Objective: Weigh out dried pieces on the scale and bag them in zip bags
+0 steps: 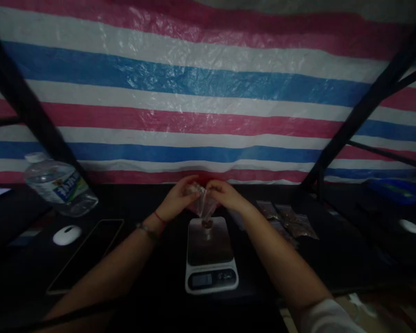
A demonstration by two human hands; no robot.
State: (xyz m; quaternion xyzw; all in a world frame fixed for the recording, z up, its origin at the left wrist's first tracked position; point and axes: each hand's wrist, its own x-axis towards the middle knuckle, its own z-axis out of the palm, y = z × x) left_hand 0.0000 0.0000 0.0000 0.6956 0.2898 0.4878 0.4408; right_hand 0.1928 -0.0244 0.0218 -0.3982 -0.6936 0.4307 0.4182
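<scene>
Both my hands meet above a small kitchen scale (211, 259) on the dark table. My left hand (179, 200) and my right hand (225, 194) pinch the top of a small clear plastic bag (204, 208). The bag hangs down and its brown contents at the bottom touch or hover just over the scale's platform. Fingers of both hands are closed on the bag's upper edge. The room is dim.
A clear water bottle (57, 187), a white mouse (67, 235) and a dark phone (86, 254) lie at the left. Several small filled bags (287, 222) lie right of the scale. A blue box (398, 190) sits far right. A striped tarp (208, 92) hangs behind.
</scene>
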